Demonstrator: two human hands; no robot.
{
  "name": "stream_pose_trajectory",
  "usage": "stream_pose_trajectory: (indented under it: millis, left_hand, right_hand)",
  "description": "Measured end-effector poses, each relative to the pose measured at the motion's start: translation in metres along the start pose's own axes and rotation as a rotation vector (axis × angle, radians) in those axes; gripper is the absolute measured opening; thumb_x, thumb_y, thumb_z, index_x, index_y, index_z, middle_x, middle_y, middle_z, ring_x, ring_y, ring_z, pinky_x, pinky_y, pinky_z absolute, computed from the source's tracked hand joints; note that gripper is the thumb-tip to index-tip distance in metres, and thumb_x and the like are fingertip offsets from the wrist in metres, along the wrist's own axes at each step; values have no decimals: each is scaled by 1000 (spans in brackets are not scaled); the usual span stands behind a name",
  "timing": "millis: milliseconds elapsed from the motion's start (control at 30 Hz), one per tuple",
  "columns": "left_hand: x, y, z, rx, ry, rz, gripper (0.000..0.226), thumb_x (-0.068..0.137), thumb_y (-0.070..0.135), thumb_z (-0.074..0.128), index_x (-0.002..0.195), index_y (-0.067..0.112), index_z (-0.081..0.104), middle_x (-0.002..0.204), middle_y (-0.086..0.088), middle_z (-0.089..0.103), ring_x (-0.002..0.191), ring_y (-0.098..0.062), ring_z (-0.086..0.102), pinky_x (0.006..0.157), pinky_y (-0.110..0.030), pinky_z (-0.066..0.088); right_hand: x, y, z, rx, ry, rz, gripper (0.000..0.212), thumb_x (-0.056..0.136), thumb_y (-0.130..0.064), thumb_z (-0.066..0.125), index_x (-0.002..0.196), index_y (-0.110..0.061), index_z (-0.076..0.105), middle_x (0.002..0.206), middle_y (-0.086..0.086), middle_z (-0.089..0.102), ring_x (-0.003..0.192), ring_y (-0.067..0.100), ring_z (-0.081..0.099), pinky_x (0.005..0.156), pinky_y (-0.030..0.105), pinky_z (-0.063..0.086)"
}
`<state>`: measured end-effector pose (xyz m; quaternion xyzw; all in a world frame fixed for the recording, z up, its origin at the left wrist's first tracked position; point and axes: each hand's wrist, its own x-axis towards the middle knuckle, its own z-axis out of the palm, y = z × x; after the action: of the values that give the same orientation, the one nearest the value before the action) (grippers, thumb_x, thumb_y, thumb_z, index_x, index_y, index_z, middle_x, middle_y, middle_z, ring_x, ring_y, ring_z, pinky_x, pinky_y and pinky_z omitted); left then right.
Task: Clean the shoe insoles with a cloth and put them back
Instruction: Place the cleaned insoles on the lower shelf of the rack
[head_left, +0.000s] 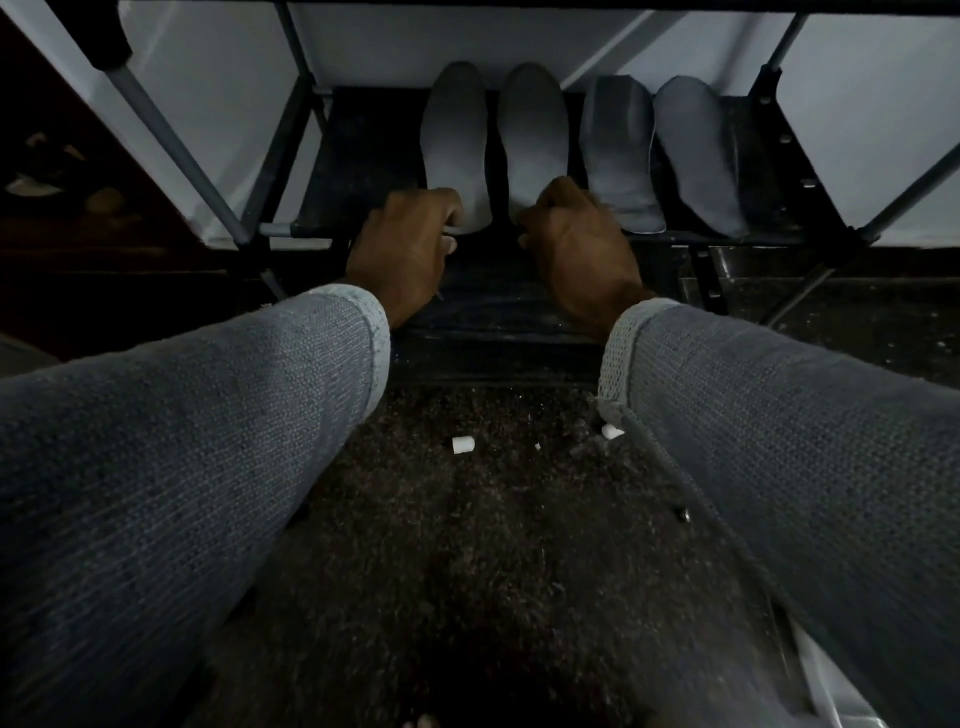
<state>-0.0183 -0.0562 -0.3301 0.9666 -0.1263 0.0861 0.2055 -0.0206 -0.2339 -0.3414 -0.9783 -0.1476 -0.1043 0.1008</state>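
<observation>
My left hand (402, 244) and right hand (571, 234) each curl round a pale insole's (454, 135) heel at the shelf's (363, 156) front edge, to lift them for wiping.

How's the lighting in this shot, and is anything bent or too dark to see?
Head view: dim overall; the four insoles on the shelf catch the most light, the carpet falls into near-black at the bottom edge, and the wide lens bows the rack poles and stretches the sleeves.
</observation>
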Motion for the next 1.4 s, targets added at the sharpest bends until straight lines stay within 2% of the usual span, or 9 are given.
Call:
stream_pose_trajectory:
  millis: [133, 333, 467, 667, 933, 1167, 1300, 1400]
  left_hand:
    - [-2, 1, -2, -46, 32, 0, 18, 93, 16, 63, 110, 10, 64, 107, -6, 67, 88, -10, 55, 74, -24, 41]
    - [-3, -5, -5, -73, 67, -55, 14, 94, 18, 61, 104, 9, 68, 100, -8, 69, 89, -17, 62, 73, -26, 45]
    - [-5, -6, -4, -87, 70, -56, 12, 94, 17, 61, 101, 10, 68, 96, -7, 69, 83, -12, 59, 71, -24, 43]
    - [-3, -1, 0, -92, 59, -45, 13, 94, 17, 61, 100, 9, 68, 96, -5, 69, 87, -16, 63, 74, -28, 50]
    - [-4, 2, 1, -104, 54, -65, 12, 94, 17, 62, 103, 10, 67, 97, -6, 68, 84, -14, 62, 70, -24, 46]
    - [-10, 0, 1, -78, 39, -12, 40, 88, 16, 69, 125, 9, 56, 127, -10, 59, 115, -23, 57, 96, -33, 47]
    - [-15, 0, -6, -53, 35, -12, 47, 88, 20, 69, 131, 12, 51, 135, -9, 53, 121, -26, 53, 100, -42, 45]
    - [-25, -3, -17, -29, 32, -57, 50, 88, 26, 67, 133, 16, 48, 139, -7, 48, 122, -28, 51, 96, -49, 47]
  right_hand:
    - [-3, 5, 2, 18, 43, -5, 25, 94, -11, 53, 116, -4, 62, 120, 19, 49, 109, 38, 49, 88, 46, 49]
    - [-2, 9, 8, 7, 59, 7, 23, 96, -14, 51, 107, -2, 66, 112, 18, 53, 106, 37, 52, 86, 42, 49]
    - [-2, 6, 7, -8, 59, 27, 23, 96, -15, 50, 107, -3, 66, 113, 16, 52, 105, 35, 52, 85, 40, 49]
    - [-2, 5, 5, -5, 45, 24, 21, 96, -13, 51, 109, -5, 65, 116, 15, 52, 108, 33, 50, 86, 40, 49]
    - [0, 6, 6, -34, 20, 27, 20, 94, -10, 54, 110, -5, 64, 119, 16, 51, 111, 34, 49, 87, 39, 46]
    - [-5, 9, 2, -32, 27, 4, 23, 96, -14, 52, 112, -4, 64, 117, 15, 53, 111, 33, 49, 89, 36, 42]
    - [-9, 8, -9, -17, 21, 3, 24, 96, -16, 51, 111, -3, 64, 118, 16, 54, 110, 34, 50, 88, 35, 41]
    - [-14, 7, -16, -50, -18, 0, 25, 96, -19, 49, 108, -3, 64, 118, 17, 54, 111, 34, 49, 91, 38, 41]
